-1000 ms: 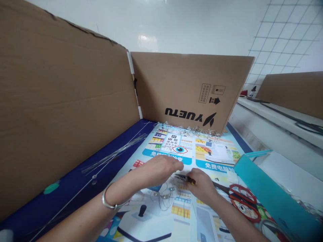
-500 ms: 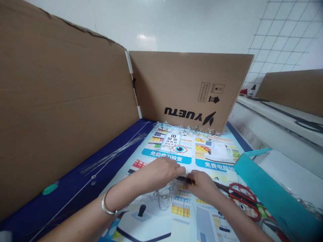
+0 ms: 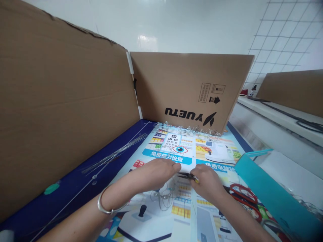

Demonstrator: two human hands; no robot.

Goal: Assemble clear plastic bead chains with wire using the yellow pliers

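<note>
Pliers (image 3: 186,175) are poking out of the right hand (image 3: 205,181), which is gripping them by the handles. Their dark tips are pointing at the left hand (image 3: 159,172), just beside its fingers. That hand is bending its fingers in close, but I cannot tell if they are pinching anything. A shiny bangle (image 3: 101,205) is going around the left wrist. A bright picture sheet (image 3: 143,228) is lying under both hands, and loops of thin wire (image 3: 165,198) with round bits are lying on it, near the hands. Red-handled scissors (image 3: 244,194) are resting by the right arm, partly hiding behind it. A blue-green box (image 3: 274,193) is standing beside them. Little wire bits (image 3: 186,130) are lying along the bottom of the far cardboard (image 3: 181,84).
</note>
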